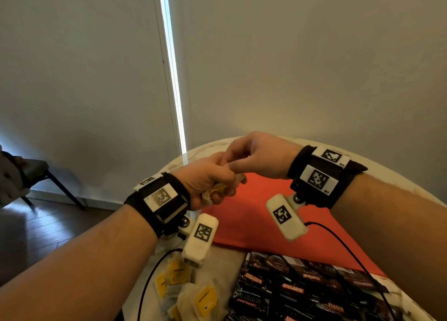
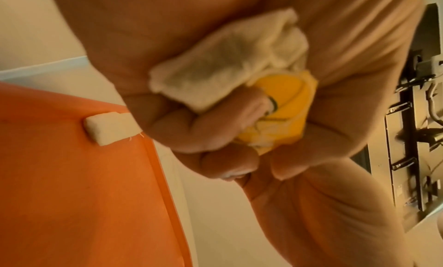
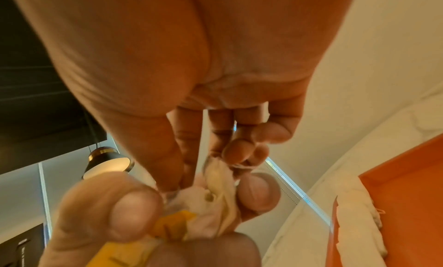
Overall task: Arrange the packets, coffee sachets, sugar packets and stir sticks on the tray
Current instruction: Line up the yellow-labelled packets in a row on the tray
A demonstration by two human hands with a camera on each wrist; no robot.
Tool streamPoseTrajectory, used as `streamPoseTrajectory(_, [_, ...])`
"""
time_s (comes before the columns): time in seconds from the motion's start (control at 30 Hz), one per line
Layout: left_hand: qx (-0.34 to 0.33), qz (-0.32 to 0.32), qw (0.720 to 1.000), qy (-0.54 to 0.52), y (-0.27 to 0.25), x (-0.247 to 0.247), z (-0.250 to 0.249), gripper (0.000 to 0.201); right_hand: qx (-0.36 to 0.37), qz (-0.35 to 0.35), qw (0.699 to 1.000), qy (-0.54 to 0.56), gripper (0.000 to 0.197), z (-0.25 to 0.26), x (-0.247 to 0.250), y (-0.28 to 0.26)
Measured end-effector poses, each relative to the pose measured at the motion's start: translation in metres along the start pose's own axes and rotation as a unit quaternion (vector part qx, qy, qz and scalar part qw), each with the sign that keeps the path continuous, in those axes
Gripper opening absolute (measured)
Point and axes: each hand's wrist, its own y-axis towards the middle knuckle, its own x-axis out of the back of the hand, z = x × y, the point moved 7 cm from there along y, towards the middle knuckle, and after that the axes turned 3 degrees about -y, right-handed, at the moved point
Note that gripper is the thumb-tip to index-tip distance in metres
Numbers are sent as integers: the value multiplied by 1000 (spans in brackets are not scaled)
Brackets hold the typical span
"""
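My left hand [image 1: 212,185] is raised over the far left corner of the orange tray [image 1: 254,226] and grips a bunch of white and yellow packets [image 1: 217,190]. The left wrist view shows that bunch [image 2: 239,68] squeezed in the curled fingers. My right hand [image 1: 233,166] meets it from the right, and its thumb and fingertips pinch the top of a white packet [image 3: 219,176] in the bunch. One white packet [image 2: 107,127] lies on the tray [image 2: 59,176] near its edge. No stir sticks are in view.
Several loose white and yellow packets [image 1: 188,289] lie on the pale round table [image 1: 225,262] at the near left. Black coffee sachets [image 1: 302,289] are spread at the near right, in front of the tray. A chair [image 1: 36,173] stands on the floor at left.
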Motion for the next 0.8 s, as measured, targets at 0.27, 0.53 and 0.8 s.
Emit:
streamPoseTrajectory(0.27, [53, -68, 990, -108, 0, 16, 14, 33, -74, -116, 957, 254, 11, -21, 1, 12])
streamPoseTrajectory(0.53, [72, -151, 974, -154, 0, 37, 16, 14, -122, -186, 846, 485, 15, -32, 7, 7])
streamPoseTrajectory(0.8, [-12, -201, 977, -65, -1, 38, -14, 37, -170, -135, 908, 358, 13, -30, 1, 6])
